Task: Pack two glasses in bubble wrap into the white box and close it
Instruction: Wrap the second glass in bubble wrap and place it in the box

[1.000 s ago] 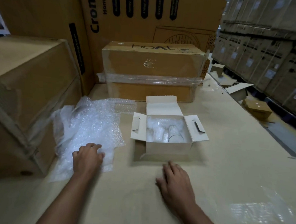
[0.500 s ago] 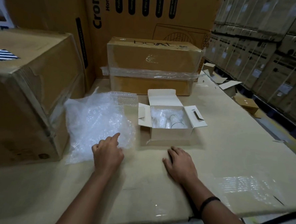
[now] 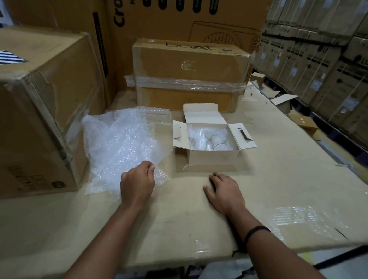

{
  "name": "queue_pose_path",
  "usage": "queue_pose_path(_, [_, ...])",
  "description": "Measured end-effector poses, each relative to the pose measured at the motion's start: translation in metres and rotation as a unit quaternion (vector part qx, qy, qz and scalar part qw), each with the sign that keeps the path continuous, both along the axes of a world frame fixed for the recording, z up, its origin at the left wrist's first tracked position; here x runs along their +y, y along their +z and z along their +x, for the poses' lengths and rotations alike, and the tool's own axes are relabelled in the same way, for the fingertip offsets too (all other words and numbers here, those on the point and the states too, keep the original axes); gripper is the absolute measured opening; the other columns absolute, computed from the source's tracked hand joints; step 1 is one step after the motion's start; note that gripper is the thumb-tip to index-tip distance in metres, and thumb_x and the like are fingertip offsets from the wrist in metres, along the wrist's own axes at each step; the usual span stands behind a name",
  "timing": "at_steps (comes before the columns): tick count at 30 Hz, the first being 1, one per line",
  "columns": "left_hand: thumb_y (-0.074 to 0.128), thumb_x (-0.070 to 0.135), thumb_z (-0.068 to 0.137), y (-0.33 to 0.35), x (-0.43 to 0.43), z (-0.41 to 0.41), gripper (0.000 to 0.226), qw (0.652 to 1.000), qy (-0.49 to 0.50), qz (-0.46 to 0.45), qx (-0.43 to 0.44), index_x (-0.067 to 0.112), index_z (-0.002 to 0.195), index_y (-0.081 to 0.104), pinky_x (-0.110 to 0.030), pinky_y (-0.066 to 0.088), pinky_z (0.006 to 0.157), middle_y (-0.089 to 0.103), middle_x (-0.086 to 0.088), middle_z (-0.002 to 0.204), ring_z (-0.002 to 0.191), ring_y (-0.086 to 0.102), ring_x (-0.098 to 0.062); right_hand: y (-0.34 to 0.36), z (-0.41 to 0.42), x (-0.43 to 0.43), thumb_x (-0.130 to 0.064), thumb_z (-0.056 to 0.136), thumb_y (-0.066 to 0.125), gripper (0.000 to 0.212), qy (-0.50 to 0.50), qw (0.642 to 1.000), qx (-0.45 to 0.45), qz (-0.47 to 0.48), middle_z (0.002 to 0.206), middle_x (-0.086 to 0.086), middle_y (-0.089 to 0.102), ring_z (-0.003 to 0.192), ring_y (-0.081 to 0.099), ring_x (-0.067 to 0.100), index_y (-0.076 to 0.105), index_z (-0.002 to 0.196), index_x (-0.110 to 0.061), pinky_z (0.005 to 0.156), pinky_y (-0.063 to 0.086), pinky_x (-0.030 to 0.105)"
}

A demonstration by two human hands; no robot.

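Note:
The white box (image 3: 212,158) stands open in the middle of the table, its flaps spread out. Inside it lie clear glasses (image 3: 216,141) on bubble wrap; how many I cannot tell. A loose sheet of bubble wrap (image 3: 122,140) lies crumpled to the left of the box. My left hand (image 3: 137,183) rests on the sheet's near right corner, fingers curled and pinching the wrap. My right hand (image 3: 224,190) lies flat on the table just in front of the box, holding nothing.
A large brown carton (image 3: 30,108) stands at the left, touching the bubble wrap. A taped "boAt" carton (image 3: 189,75) sits right behind the white box. Stacked cartons (image 3: 334,62) line the right side. The table's near edge (image 3: 193,258) is close to me.
My left hand slid right across the bubble wrap and closed its fingers on the sheet's near corner. My right hand stayed in front of the box. The camera pulled back.

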State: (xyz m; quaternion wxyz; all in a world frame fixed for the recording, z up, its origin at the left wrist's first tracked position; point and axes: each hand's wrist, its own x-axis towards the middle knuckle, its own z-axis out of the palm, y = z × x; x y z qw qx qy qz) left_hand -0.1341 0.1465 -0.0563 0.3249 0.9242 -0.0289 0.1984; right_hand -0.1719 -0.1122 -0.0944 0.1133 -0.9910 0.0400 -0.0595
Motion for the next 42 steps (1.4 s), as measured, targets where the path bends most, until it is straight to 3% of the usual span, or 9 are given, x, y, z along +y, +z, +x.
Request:
queue_pose_path(5, [0.057,0.026,0.091,-0.007,-0.025,-0.049,0.004,0.996,-0.076,-0.038,-0.033,0.027,0.093,0.061,-0.037,0.050,0.057,0.065,-0.001,0.071,0.064,0.061,-0.025,-0.002,0.003,-0.002,-0.053,0.093,0.040,0.056,0.006,1.000,0.002,0.029,0.142,0.005,0.053,0.133,0.044,0.021,0.060,0.130,-0.016,0.111,0.031,0.035])
queue_pose_path(11, [0.056,0.034,0.093,-0.027,-0.062,-0.078,0.011,0.983,-0.181,-0.001,0.022,0.025,0.093,0.062,-0.033,0.042,0.060,0.067,-0.002,0.076,0.072,0.062,-0.024,0.045,0.000,0.004,-0.058,0.095,0.043,0.048,-0.042,0.876,0.032,0.479,0.091,-0.011,0.069,0.086,0.063,0.004,0.073,0.097,-0.021,0.077,0.047,0.024])
queue_pose_path(15, [0.052,0.047,0.088,-0.016,-0.081,-0.074,0.025,0.974,-0.215,-0.036,0.058,0.029,0.097,0.066,-0.032,0.050,0.064,0.072,0.003,0.081,0.072,0.066,-0.014,0.061,0.012,0.017,-0.032,0.088,0.070,0.029,0.029,0.905,0.099,0.413,0.086,-0.001,0.069,0.068,0.066,0.013,0.065,0.109,-0.012,0.057,0.046,0.024])
queue_pose_path(22, [0.042,0.057,0.088,0.000,-0.069,-0.047,0.046,0.988,-0.137,-0.052,-0.049,0.027,0.109,0.069,-0.039,0.046,0.091,0.067,0.010,0.113,0.109,0.056,-0.015,0.078,0.012,-0.052,0.003,0.094,0.054,0.017,0.026,0.856,0.146,0.496,0.070,0.006,0.062,0.046,0.046,0.011,0.070,0.099,0.000,0.046,0.039,0.024])
queue_pose_path(30, [0.019,0.069,0.090,-0.021,-0.101,-0.031,0.068,0.932,-0.193,0.263,0.160,0.038,0.151,0.018,-0.051,-0.009,0.114,0.004,0.009,0.162,0.148,-0.009,-0.016,0.071,0.023,-0.134,-0.009,0.082,0.057,0.019,-0.081,0.963,0.209,0.152,0.076,0.002,0.066,0.078,0.064,0.025,0.067,0.076,-0.024,0.061,0.046,0.024])
queue_pose_path(31, [0.022,0.067,0.093,-0.024,-0.105,-0.032,0.066,0.924,-0.192,0.276,0.183,0.037,0.151,0.017,-0.053,-0.010,0.114,0.003,0.006,0.162,0.148,-0.009,-0.018,0.071,0.024,-0.137,-0.022,0.084,0.064,0.007,-0.085,0.970,0.197,0.111,0.091,0.005,0.067,0.092,0.065,0.028,0.067,0.089,-0.025,0.069,0.048,0.027])
queue_pose_path(33, [0.024,0.064,0.095,-0.028,-0.109,-0.034,0.065,0.918,-0.185,0.279,0.212,0.035,0.152,0.015,-0.054,-0.008,0.114,0.003,0.003,0.162,0.149,-0.005,-0.020,0.072,0.021,-0.131,-0.053,0.084,0.066,0.053,-0.080,0.985,0.148,-0.042,0.126,0.006,0.059,0.113,0.058,0.028,0.054,0.128,-0.026,0.088,0.046,0.036])
queue_pose_path(36, [0.014,0.069,0.090,-0.031,-0.109,-0.035,0.069,0.925,-0.175,0.269,0.205,0.036,0.150,0.021,-0.053,-0.004,0.115,0.010,0.005,0.162,0.148,0.002,-0.020,0.068,0.008,-0.098,-0.059,0.091,0.051,0.059,0.004,0.998,-0.001,-0.070,0.142,0.002,0.049,0.122,0.051,0.025,0.044,0.140,-0.028,0.100,0.041,0.039])
queue_pose_path(42, [0.043,0.061,0.086,-0.023,-0.089,-0.023,0.058,0.971,0.107,0.185,0.106,0.037,0.138,0.041,-0.051,0.017,0.109,0.031,-0.006,0.154,0.140,0.021,-0.030,0.017,-0.015,-0.065,-0.079,0.073,-0.008,0.094,0.126,0.979,0.156,-0.034,0.162,-0.007,-0.009,0.150,-0.008,0.019,0.000,0.155,-0.032,0.120,-0.006,0.047])
